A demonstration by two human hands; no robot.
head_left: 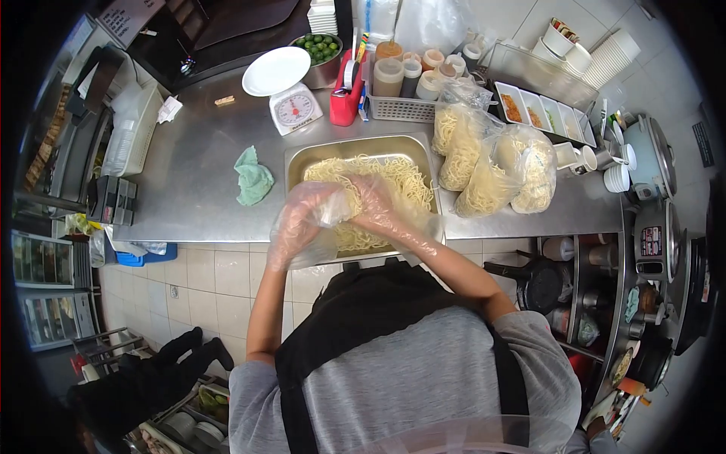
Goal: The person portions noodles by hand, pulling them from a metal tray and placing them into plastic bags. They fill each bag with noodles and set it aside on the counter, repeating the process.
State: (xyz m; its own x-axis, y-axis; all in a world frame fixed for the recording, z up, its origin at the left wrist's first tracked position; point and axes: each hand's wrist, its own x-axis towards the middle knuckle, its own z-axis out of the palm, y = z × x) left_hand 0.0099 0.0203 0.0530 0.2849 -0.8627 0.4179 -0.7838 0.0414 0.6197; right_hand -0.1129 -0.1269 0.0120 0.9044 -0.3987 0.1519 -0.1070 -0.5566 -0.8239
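Observation:
A steel pan (428, 144) full of pale yellow noodles (393, 168) sits at the counter's front edge. Over it, both of my hands wear loose clear plastic gloves. My left hand (308, 208) is curled at the pan's left side, fingers closed around a bunch of noodles. Close beside it, my right hand (372, 206) reaches in from the right, its fingers bent and closed on noodles between the two hands. The glove plastic partly hides the fingertips. Several clear bags of noodles (484, 185) stand right of the pan.
Left of the pan lies a green cloth (253, 176). Behind are a scale (295, 110) with a white plate (276, 71), a red tape dispenser (346, 94), a basket of bottles (401, 110) and a bowl of green limes (318, 50). Another person's dark-clothed legs (178, 367) show at lower left.

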